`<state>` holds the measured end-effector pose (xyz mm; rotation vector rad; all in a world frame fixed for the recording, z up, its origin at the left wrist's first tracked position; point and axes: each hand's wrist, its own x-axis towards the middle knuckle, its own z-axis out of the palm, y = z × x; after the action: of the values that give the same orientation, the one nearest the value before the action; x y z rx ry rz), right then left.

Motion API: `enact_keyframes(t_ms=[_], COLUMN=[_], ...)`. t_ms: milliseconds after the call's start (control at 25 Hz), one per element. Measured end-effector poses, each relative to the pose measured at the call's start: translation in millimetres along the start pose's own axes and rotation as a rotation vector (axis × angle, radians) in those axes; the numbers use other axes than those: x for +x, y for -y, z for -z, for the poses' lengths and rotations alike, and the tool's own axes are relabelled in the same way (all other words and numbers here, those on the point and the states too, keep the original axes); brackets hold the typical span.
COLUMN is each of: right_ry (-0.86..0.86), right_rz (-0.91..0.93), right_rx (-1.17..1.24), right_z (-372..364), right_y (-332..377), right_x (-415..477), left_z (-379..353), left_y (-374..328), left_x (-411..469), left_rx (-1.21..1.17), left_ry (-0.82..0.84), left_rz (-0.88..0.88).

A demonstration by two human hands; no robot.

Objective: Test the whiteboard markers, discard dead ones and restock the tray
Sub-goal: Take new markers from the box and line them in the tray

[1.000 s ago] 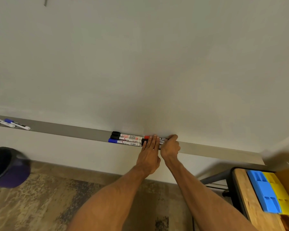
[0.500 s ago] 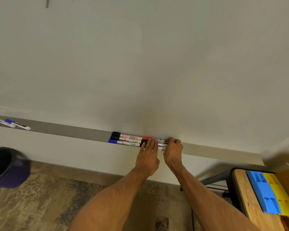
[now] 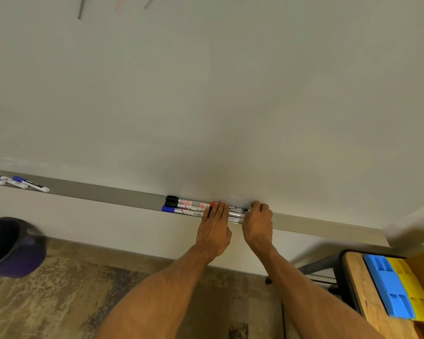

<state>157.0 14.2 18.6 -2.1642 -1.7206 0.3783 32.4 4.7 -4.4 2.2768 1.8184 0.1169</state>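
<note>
Head view, lower centre: flat-fingered left hand (image 3: 213, 228) presses the markers (image 3: 236, 213) into the tray (image 3: 108, 194) while right hand (image 3: 258, 221) curls round their ends, seemingly squaring the row.

I see a mottled brown floor (image 3: 59, 302) beneath a pale wall (image 3: 108, 228). At lower right a wooden table (image 3: 367, 304) on a dark frame carries a blue tray (image 3: 389, 287) touching a yellow tray (image 3: 416, 289), along its far edge.
</note>
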Motion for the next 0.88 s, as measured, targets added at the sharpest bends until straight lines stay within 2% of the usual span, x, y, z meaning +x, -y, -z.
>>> enact_keyframes(t_ms=[120,320,640,880], right_ry=[-0.011,0.093,0.262,0.305], right_rz=[0.226,0.420,0.562,0.667], right_rx=[-0.162,-0.057,-0.072,-0.113], right_z=[-3,-16,-51,-91], right_y=[8,54,159,242], right_x=[-3,-12,-30,-33], left_z=[11,34,71,94], left_y=[16,57,170,256], left_x=[0,-9,-40,-63], left_rx=[-0.001,0.012,0.116,0.168], left_ry=[-0.022,-0.070,-0.095,-0.083], left_rz=[0.003,0.066,0.222,0.291])
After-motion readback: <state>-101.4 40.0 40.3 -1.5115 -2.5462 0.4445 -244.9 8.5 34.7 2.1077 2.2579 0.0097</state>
